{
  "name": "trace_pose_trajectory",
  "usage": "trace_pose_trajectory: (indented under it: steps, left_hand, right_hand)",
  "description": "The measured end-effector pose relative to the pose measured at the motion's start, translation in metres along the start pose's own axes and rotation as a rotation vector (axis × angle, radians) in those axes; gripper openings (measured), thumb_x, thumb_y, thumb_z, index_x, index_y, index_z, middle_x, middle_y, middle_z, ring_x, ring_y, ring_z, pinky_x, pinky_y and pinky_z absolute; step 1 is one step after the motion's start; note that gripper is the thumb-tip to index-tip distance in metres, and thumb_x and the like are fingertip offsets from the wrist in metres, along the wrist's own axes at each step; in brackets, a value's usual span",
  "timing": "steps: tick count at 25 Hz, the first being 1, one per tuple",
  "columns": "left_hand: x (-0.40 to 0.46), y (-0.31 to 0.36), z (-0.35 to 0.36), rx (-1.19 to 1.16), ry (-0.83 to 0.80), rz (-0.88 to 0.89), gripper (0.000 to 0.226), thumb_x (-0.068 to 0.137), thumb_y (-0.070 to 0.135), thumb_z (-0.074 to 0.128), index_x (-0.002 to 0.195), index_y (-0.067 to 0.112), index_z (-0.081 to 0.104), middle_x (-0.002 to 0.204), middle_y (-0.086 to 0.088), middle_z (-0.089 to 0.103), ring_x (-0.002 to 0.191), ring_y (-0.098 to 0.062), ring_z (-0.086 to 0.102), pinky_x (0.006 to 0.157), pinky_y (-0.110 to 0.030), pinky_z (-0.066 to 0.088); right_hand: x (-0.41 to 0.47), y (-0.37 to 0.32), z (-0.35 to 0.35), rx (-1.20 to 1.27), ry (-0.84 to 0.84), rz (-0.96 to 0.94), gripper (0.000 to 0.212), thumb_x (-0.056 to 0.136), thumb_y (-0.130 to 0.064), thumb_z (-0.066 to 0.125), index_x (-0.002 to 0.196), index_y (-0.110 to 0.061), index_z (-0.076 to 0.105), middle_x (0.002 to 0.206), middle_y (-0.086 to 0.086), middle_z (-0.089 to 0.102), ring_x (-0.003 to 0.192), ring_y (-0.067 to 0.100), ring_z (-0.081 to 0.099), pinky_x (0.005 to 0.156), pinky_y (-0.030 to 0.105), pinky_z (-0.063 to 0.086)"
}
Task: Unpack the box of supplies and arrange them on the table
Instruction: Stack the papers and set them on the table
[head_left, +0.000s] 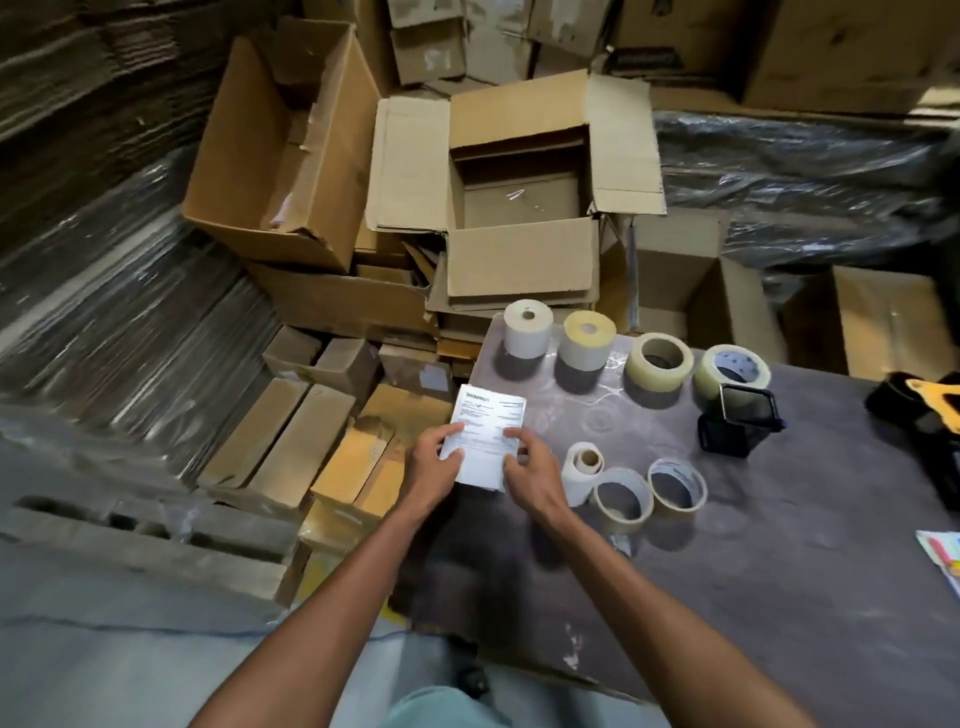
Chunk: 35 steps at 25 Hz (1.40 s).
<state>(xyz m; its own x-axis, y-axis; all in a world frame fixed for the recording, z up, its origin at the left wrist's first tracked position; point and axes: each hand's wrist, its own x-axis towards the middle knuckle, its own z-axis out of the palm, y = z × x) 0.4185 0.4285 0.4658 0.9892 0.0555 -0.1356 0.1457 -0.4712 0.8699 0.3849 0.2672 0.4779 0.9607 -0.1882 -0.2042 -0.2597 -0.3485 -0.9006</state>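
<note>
Seven rolls set out on table (779, 571), box (519, 208) seemingly emptied, both hands (434, 462) (530, 467) pinching printed slip (485, 436), left to place.

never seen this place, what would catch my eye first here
Both hands, left hand and right hand, hold a white printed paper at the near left corner of the dark table. Behind it a row of four rolls starts with a white roll and runs right into clear tape rolls. Beyond the table's far edge stands an open cardboard box, looking nearly empty.
</note>
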Motion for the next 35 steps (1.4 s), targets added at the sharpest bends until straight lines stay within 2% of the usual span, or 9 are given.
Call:
trace_pose_trajectory:
  steps: [2,5,7,10,16,25,29,32,35]
  left_hand:
    - [0.022,-0.004,0.005,0.007,-0.068,0.006,0.046,0.087,-0.002,0.062,0.128,0.015,0.065,0.129,-0.002,0.061,0.111,-0.020,0.061,0.070,-0.009,0.053]
    - [0.047,-0.014,0.011,0.028,-0.166,0.001,0.054,0.081,-0.004,0.058,0.129,0.021,0.063,0.134,-0.005,0.060,0.118,-0.024,0.059,0.091,-0.037,0.058]
    - [0.057,-0.019,0.013,0.049,-0.208,0.001,0.057,0.079,-0.002,0.056,0.131,0.023,0.061,0.136,-0.005,0.057,0.122,-0.024,0.056,0.094,-0.043,0.057]
    - [0.067,-0.023,0.015,0.068,-0.231,0.015,0.058,0.079,-0.002,0.055,0.131,0.023,0.060,0.137,-0.003,0.057,0.123,-0.022,0.055,0.095,-0.044,0.056]
    - [0.084,-0.021,0.019,0.139,-0.309,0.015,0.063,0.076,0.003,0.057,0.136,0.020,0.055,0.139,-0.007,0.056,0.122,-0.025,0.055,0.096,-0.045,0.055]
    - [0.073,-0.044,0.021,0.162,-0.312,-0.009,0.067,0.075,0.000,0.061,0.139,0.021,0.054,0.138,-0.008,0.057,0.117,-0.022,0.060,0.082,-0.038,0.062]
    - [0.072,-0.046,0.023,0.211,-0.322,-0.032,0.070,0.073,0.004,0.062,0.139,0.020,0.052,0.138,-0.010,0.056,0.117,-0.025,0.058,0.085,-0.042,0.061]
    - [0.070,-0.041,0.023,0.277,-0.299,-0.023,0.068,0.071,0.009,0.062,0.138,0.019,0.053,0.138,-0.010,0.054,0.120,-0.027,0.053,0.095,-0.045,0.055]
    - [0.067,-0.034,0.024,0.284,-0.285,-0.021,0.068,0.075,0.010,0.063,0.141,0.011,0.050,0.140,-0.011,0.051,0.123,-0.029,0.051,0.102,-0.044,0.049]
  right_hand:
    - [0.019,0.002,0.005,-0.058,0.028,0.034,0.040,0.086,-0.007,0.048,0.122,-0.020,0.058,0.123,0.006,0.065,0.102,0.022,0.066,0.089,0.041,0.058]
    - [0.040,0.003,0.012,-0.150,0.060,0.090,0.040,0.083,-0.011,0.048,0.120,-0.023,0.057,0.126,0.006,0.066,0.106,0.025,0.064,0.092,0.045,0.055]
    - [0.046,0.001,0.016,-0.201,0.080,0.119,0.039,0.085,-0.010,0.049,0.122,-0.023,0.056,0.129,0.007,0.064,0.108,0.026,0.063,0.093,0.042,0.054]
    - [0.059,0.000,0.020,-0.256,0.100,0.147,0.040,0.088,-0.005,0.048,0.125,-0.018,0.056,0.133,0.009,0.062,0.114,0.029,0.059,0.094,0.036,0.048]
    - [0.077,0.001,0.024,-0.269,0.110,0.224,0.035,0.092,-0.006,0.051,0.124,-0.018,0.055,0.136,0.009,0.059,0.118,0.028,0.057,0.098,0.040,0.051]
    - [0.065,0.020,0.029,-0.342,0.138,0.214,0.039,0.089,-0.008,0.052,0.125,-0.023,0.059,0.126,0.009,0.066,0.111,0.029,0.061,0.095,0.037,0.050]
    - [0.061,0.024,0.031,-0.340,0.120,0.185,0.042,0.091,-0.010,0.054,0.132,-0.018,0.059,0.132,0.008,0.063,0.121,0.028,0.058,0.103,0.035,0.044]
    - [0.057,0.029,0.033,-0.329,0.094,0.170,0.044,0.093,-0.015,0.056,0.136,-0.015,0.056,0.138,0.008,0.059,0.127,0.027,0.054,0.108,0.037,0.043]
    - [0.056,0.025,0.037,-0.365,0.114,0.181,0.041,0.093,-0.015,0.047,0.132,-0.012,0.056,0.134,0.011,0.057,0.123,0.030,0.052,0.106,0.037,0.041]
